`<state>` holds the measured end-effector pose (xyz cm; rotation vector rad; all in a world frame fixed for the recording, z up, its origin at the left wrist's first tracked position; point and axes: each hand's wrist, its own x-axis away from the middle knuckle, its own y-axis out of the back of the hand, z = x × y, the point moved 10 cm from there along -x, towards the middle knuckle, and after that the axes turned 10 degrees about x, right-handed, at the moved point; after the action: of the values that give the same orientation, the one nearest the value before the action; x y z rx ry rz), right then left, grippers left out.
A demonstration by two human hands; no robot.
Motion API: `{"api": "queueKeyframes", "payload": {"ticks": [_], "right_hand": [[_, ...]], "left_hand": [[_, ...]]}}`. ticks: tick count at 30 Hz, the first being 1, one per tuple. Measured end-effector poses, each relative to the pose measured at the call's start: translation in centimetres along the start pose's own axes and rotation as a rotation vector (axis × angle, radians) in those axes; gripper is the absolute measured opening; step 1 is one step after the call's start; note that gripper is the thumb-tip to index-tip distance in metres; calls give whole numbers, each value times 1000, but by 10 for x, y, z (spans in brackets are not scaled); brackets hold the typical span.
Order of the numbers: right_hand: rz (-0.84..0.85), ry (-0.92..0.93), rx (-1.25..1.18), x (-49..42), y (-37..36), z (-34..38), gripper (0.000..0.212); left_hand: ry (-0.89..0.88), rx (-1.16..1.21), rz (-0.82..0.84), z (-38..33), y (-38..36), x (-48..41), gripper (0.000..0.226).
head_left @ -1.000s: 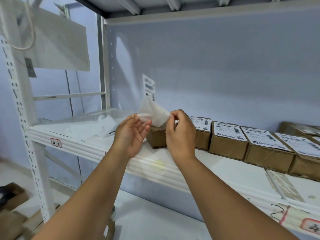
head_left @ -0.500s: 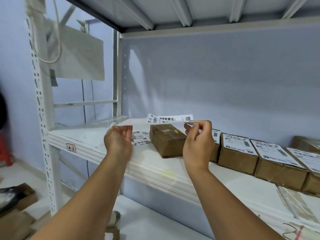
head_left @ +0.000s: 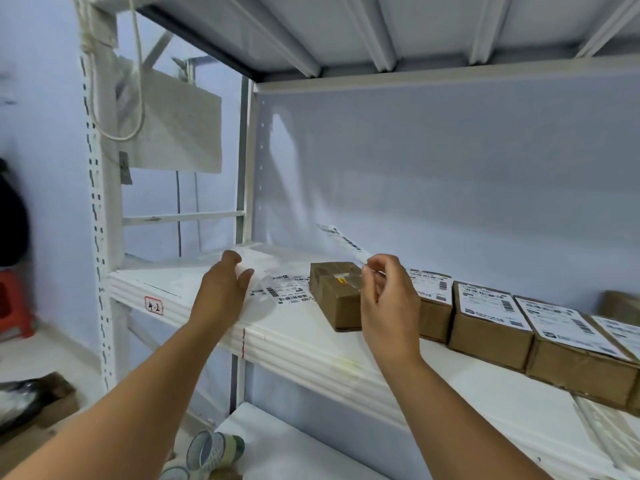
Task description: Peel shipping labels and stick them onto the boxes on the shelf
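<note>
Since the earlier frame the left hand (head_left: 225, 289) has reached to the shelf's (head_left: 294, 344) left end, and the peeled shipping label (head_left: 341, 239) has tilted. Printed label sheets (head_left: 287, 293) lie on the shelf between that hand and the unlabelled box (head_left: 334, 294). A row of labelled boxes (head_left: 491, 318) runs on toward the shelf's right end. Tape rolls (head_left: 207, 448) sit on the lower shelf. The left hand's fingers are loosely spread by the blurred backing paper (head_left: 254, 265). The right hand (head_left: 388, 303) pinches the label's corner, and the label slants up and left above the unlabelled box.
</note>
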<state>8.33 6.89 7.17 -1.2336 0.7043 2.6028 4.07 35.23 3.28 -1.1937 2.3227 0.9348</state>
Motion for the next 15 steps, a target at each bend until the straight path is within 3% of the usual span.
{"api": "queueKeyframes", "payload": {"ticks": [5,10,15], "right_hand": [[46,-3,27,-1,-7,0,22],[62,-4,11,1,-7,2,28],[36,-4,54,0,-3,0,26]], "left_hand": [[-32,-105,51,-3,-6,-1,24],[-24,-60,66,3,-7,-3,24],[-41,-55,-38,-3,4,-1,27]]}}
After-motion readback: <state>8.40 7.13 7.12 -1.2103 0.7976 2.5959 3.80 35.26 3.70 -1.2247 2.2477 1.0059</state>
